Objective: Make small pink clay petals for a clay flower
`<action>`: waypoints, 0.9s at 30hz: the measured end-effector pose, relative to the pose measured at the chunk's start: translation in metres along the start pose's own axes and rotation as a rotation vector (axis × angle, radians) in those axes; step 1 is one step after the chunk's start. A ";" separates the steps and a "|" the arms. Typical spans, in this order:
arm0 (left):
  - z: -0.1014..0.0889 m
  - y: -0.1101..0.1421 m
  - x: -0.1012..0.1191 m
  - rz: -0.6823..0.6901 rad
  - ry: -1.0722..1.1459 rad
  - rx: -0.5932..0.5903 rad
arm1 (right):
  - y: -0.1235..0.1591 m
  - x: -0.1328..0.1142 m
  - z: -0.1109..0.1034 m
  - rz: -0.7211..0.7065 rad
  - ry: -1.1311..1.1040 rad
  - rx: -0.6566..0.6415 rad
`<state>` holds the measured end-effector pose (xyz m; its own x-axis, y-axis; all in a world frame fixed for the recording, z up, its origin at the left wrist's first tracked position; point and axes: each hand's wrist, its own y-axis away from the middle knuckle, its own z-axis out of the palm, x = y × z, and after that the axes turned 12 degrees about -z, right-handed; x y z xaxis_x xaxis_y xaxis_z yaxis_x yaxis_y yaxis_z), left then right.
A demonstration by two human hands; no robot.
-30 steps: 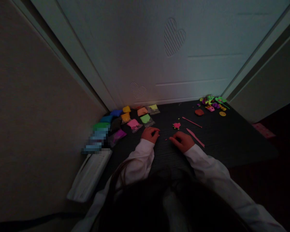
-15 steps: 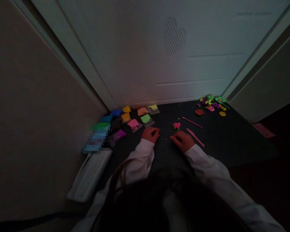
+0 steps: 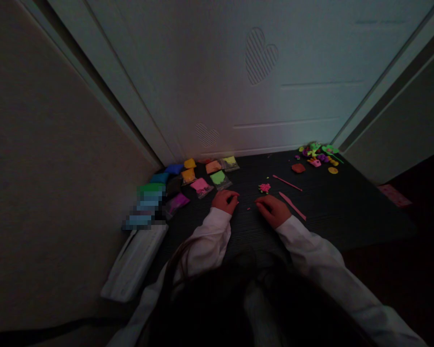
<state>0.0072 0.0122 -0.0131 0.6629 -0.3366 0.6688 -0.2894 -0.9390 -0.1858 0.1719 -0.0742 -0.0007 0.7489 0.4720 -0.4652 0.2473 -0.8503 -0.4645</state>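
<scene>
My left hand [image 3: 225,201] rests on the dark table with its fingers curled together. A speck of pink shows at its fingertips, too small to make out. To the right, my right hand [image 3: 274,211] is also closed, thumb and finger pinched; whatever lies between them cannot be seen. A tiny pink bit [image 3: 248,208] lies on the table between the two hands. Just beyond the right hand sits a small pink clay piece with green edges [image 3: 264,188]. Beside that hand lie a pink modelling knife [image 3: 292,206] and a thin pink stick tool [image 3: 287,182].
Bags of coloured clay, among them pink [image 3: 201,187], light green [image 3: 220,179] and purple [image 3: 177,204], spread at the left. A white case [image 3: 135,262] lies nearer. A flat red disc [image 3: 298,168] and a cluster of colourful clay figures [image 3: 316,156] lie far right, before a white door [image 3: 210,72].
The fingertips of my right hand have shifted very slightly. My left hand and the things on the table stay where they were.
</scene>
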 end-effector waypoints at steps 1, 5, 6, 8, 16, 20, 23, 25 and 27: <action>0.000 0.000 0.000 -0.004 -0.002 0.000 | 0.000 0.000 0.000 0.000 0.004 -0.008; 0.000 0.001 0.000 -0.009 0.003 0.004 | -0.002 -0.002 -0.001 0.025 0.047 -0.032; 0.000 0.001 0.000 -0.009 0.002 0.005 | -0.002 -0.002 -0.001 0.030 0.052 -0.031; 0.000 0.001 0.000 -0.007 0.000 0.006 | -0.001 -0.003 -0.001 0.041 0.050 -0.018; 0.001 0.000 -0.001 -0.005 -0.010 -0.006 | 0.001 -0.004 -0.002 0.055 -0.030 0.010; 0.001 0.001 0.000 0.000 -0.003 0.004 | 0.001 -0.003 -0.001 0.031 -0.016 -0.001; 0.000 0.001 0.000 0.000 -0.007 0.007 | 0.000 -0.003 -0.001 0.019 0.000 -0.021; -0.001 0.002 0.001 -0.001 -0.013 0.005 | -0.001 -0.003 -0.002 0.021 0.017 -0.038; -0.001 0.001 0.001 -0.008 -0.018 0.001 | -0.001 -0.003 -0.002 0.033 0.030 -0.047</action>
<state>0.0071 0.0105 -0.0118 0.6778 -0.3304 0.6568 -0.2832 -0.9417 -0.1815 0.1706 -0.0754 0.0031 0.7749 0.4368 -0.4568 0.2504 -0.8758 -0.4127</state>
